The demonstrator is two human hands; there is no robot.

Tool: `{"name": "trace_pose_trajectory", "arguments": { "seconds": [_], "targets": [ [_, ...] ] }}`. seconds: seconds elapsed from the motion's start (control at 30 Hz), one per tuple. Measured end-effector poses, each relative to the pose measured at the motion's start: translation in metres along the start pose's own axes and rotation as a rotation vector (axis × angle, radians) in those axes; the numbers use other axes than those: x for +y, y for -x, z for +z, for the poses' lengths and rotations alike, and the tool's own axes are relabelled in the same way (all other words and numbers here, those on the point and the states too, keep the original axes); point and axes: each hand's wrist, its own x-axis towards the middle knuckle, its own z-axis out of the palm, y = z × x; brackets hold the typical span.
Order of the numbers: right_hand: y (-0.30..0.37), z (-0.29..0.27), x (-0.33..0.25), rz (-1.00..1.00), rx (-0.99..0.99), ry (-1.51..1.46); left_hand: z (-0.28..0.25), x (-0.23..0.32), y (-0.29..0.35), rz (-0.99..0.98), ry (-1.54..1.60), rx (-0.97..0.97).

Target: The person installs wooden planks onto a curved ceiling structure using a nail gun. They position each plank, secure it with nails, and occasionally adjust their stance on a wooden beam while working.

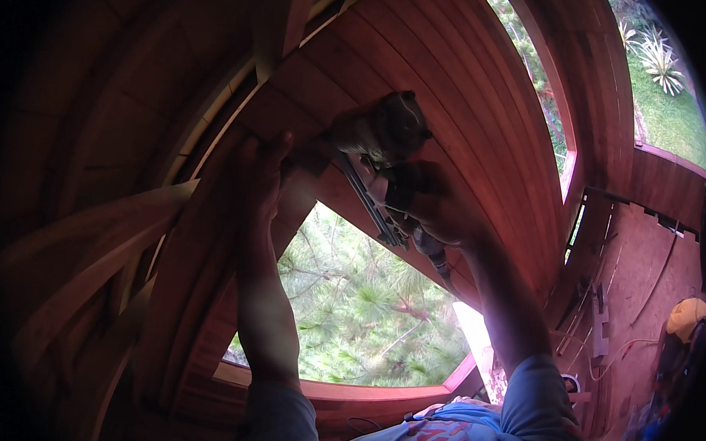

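My right hand [439, 208] is closed around the handle of a nail gun [383, 128], raised in front of me. The gun's dark rounded body points up and left, and its long narrow magazine [369, 202] slants down beneath. Its nose end lies in shadow close to the reddish wood, so contact is hard to judge. To the left, my left hand [263, 171] is lifted against a dark wooden board [218, 185], thumb stretched upward and apart from the fingers. Shadow hides much of those fingers.
Reddish plank cladding [458, 92] curves overhead. Below my hands is an opening [358, 306] onto green branches. Curved wooden beams [96, 227] stand at the left. On the lower right, a person with a yellow-orange cap [688, 318] is near a wooden floor [639, 269] with a hose [616, 354].
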Motion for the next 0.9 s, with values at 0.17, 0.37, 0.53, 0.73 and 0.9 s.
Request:
{"name": "trace_pose_trajectory", "arguments": {
  "seconds": [0.17,0.37,0.53,0.73,0.9],
  "targets": [
    [-0.002,-0.003,0.006,-0.041,-0.007,-0.016,-0.003,-0.003,-0.001,0.032,0.011,-0.036],
    [-0.003,0.000,0.005,-0.087,0.020,-0.005,-0.002,-0.001,-0.001,0.015,0.027,-0.038],
    [-0.001,-0.002,0.006,-0.011,0.026,0.037,0.007,0.001,0.004,-0.006,0.049,0.055],
    [0.016,-0.007,0.018,-0.030,0.028,-0.067,-0.010,-0.006,-0.006,-0.003,-0.146,0.007],
    [0.042,-0.003,0.032,-0.021,0.092,-0.115,-0.008,-0.013,-0.008,0.007,-0.061,-0.018]
  ]
}}
